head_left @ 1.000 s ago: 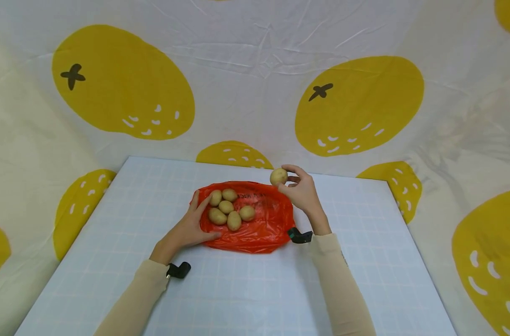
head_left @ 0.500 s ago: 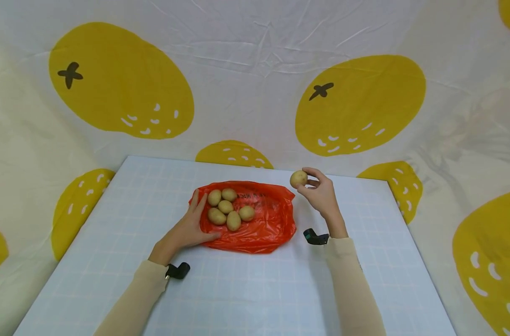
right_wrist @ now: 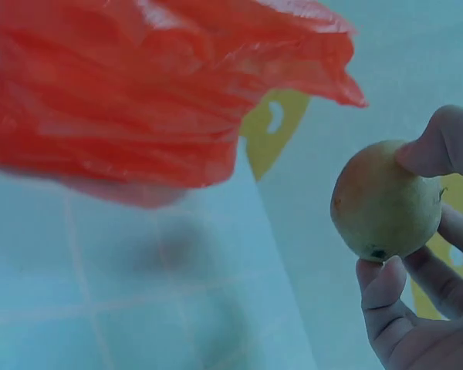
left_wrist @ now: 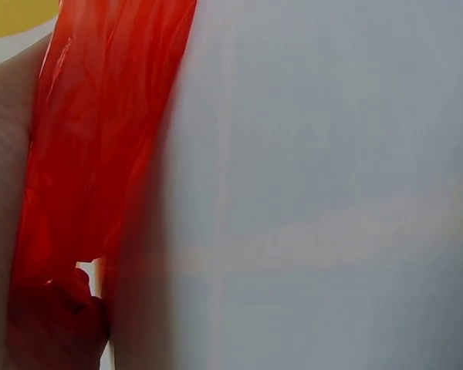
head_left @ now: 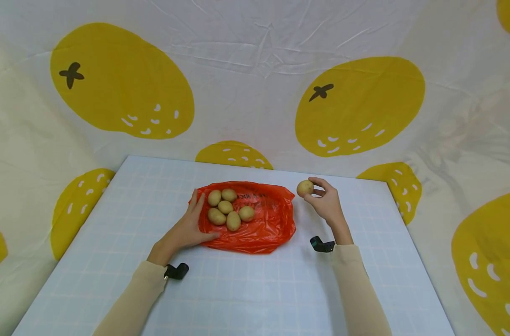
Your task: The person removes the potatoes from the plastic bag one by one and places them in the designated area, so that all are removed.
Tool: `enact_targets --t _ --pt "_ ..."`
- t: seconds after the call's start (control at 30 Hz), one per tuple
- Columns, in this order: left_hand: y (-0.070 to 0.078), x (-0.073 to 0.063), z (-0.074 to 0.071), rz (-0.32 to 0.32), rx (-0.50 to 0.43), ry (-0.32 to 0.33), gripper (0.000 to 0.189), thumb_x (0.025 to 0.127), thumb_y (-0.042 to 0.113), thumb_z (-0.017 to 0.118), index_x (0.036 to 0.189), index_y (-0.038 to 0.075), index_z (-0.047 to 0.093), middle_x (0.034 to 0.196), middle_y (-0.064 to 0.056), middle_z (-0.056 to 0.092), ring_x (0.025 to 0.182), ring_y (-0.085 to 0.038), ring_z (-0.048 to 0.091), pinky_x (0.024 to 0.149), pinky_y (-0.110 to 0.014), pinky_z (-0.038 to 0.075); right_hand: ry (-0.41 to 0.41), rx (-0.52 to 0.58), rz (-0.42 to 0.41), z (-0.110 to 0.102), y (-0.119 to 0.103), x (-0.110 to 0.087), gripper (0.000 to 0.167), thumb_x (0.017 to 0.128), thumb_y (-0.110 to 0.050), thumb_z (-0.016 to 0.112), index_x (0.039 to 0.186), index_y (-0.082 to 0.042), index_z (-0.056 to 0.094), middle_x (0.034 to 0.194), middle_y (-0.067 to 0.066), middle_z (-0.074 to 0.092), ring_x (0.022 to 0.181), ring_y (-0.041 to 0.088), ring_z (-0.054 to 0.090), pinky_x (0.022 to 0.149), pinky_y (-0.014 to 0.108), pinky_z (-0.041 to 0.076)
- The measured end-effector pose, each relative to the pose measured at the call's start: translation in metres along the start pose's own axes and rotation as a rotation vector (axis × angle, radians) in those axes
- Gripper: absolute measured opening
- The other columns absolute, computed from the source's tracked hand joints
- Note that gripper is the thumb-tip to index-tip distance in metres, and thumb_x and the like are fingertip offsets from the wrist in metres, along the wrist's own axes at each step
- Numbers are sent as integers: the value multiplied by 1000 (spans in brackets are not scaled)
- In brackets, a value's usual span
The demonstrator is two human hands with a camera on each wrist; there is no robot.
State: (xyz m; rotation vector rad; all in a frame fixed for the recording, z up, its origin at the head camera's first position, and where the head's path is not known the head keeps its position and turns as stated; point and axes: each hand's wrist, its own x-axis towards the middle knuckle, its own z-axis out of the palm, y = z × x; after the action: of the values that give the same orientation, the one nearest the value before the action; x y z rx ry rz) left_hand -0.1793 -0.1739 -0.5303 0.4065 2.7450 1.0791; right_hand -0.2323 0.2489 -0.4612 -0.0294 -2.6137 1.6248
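Observation:
Between the thumb and fingers of my right hand (head_left: 325,201) is a pale yellow-brown potato (head_left: 305,188), raised just right of a red plastic bag (head_left: 272,224). Up close in the right wrist view, the potato (right_wrist: 387,202) shows a dark spot near its lower end. Several similar potatoes (head_left: 225,207) lie grouped at the left of the bag. Around the bag's left end, my left hand (head_left: 188,229) holds it with thumb and fingers spread apart. The left wrist view shows red plastic (left_wrist: 100,131) against the palm; the fingertips are hard to make out there.
A pale blue table covering (head_left: 238,294) with faint grid lines lies beneath everything. Behind and beside the table hangs a white cloth (head_left: 255,107) with big yellow fruit prints. Dark wrist cameras sit below both hands.
My right hand has carried the potato to the right, from above the bag's right rear to beyond its right edge, then slightly nearer. The left hand and bag have stayed nearly still.

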Motion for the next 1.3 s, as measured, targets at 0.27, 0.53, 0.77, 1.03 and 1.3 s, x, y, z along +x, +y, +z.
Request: enact_targets --t 0.27,0.53,0.77,1.03,1.3 --pt "-5 -1 -2 -6 -9 -16 134 77 64 82 166 13 -3 172 -7 -22 157 -50 6 118 -68 29 -27 -39 36 -5 17 -3 58 89 -14 75 144 -9 56 147 14 55 124 39 61 97 47 58" --pt "-8 -1 -3 -1 -14 -18 135 75 66 83 167 16 -3 172 -6 -21 159 -44 5 119 -66 29 -79 -71 65 -6 31 -4 60 90 -19 76 146 -10 54 148 16 54 124 39 62 95 42 59" --pt "-6 -1 -5 1 -30 -19 134 76 61 85 167 13 -1 172 -11 -19 159 -44 5 120 -66 29 -111 -105 108 -5 44 -5 61 91 -23 77 146 -11 55 149 18 52 125 39 61 97 44 59" --pt "-7 0 -7 -2 -27 -24 133 77 61 84 166 11 -1 172 -13 -18 159 -45 5 120 -67 27 -142 -155 141 -3 49 -10 60 92 -25 75 146 -11 54 151 18 50 127 39 59 99 47 58" --pt "-9 1 -8 11 -9 -45 133 77 62 83 167 16 -4 173 -8 -19 159 -44 4 120 -67 27 -153 -180 157 -2 54 -14 58 93 -25 74 146 -13 54 152 17 50 127 39 58 102 51 56"
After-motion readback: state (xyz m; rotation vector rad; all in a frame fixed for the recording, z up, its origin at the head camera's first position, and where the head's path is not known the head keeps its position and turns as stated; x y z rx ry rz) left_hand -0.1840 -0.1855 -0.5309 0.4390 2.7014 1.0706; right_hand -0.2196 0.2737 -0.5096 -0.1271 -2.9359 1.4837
